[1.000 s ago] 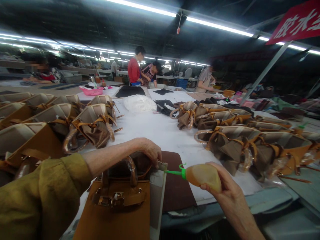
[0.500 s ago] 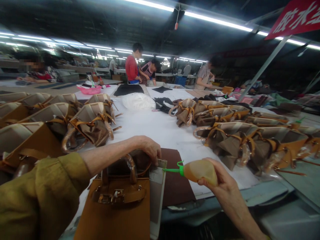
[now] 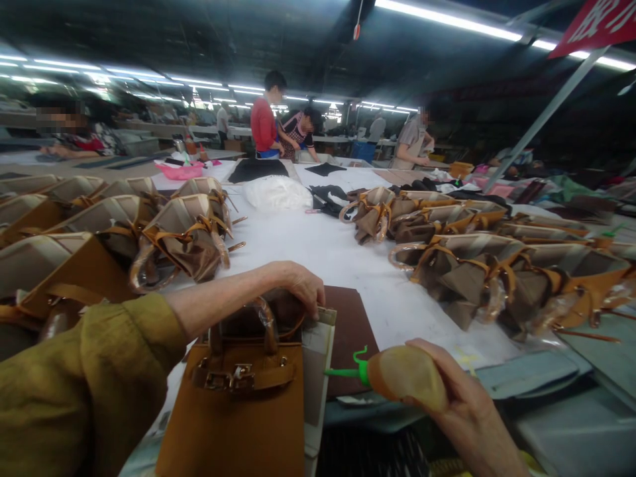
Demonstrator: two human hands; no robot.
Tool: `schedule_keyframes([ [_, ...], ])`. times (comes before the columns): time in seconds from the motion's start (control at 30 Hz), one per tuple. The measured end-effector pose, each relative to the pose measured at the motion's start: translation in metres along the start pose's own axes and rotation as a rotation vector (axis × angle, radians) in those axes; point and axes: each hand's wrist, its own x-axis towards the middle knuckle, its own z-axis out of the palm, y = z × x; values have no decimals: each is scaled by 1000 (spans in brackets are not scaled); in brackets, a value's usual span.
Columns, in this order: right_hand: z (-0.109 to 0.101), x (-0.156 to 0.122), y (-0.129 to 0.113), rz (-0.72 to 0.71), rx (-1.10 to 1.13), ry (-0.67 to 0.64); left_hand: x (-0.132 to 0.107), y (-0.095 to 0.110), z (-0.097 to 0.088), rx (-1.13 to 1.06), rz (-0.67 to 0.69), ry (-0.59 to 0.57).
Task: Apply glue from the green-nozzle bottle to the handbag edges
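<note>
– where is the rounded bottle?
– beside the smooth tan bag, gripped by the right hand; long axis nearly level, green nozzle pointing left. the left hand pinches the pale panel.

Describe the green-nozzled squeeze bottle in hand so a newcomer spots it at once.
Find the white-covered table, then the buckled tan handbag at its near edge. Right of that bag, the person's right hand grips the rounded, translucent yellowish plastic bottle. Its green nozzle, pointing left, sets it apart from the tan handbags around.
</note>
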Motion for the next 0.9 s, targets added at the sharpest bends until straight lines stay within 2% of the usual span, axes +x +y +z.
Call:
schedule_keyframes([
  [0.13, 1, -9, 2, -13, -16, -34, 0, -1, -1, 22, 1, -30],
  [0.27, 6, -19, 3, 35, 38, -44, -1, 0, -1, 22, 14, -45],
  [0.43, 21, -34, -7, 204, 258, 71, 0, 2, -1, 31, 16, -44],
  [0.57, 28, -42, -16, 264, 344, 66, -1, 1, -1, 27, 24, -51],
  [0.67, 27, -43, -16, 269, 329, 42, 1, -2, 0, 25, 23, -57],
  [0.9, 9, -17, -12, 228, 139, 188, 5, -2, 3, 58, 18, -27],
])
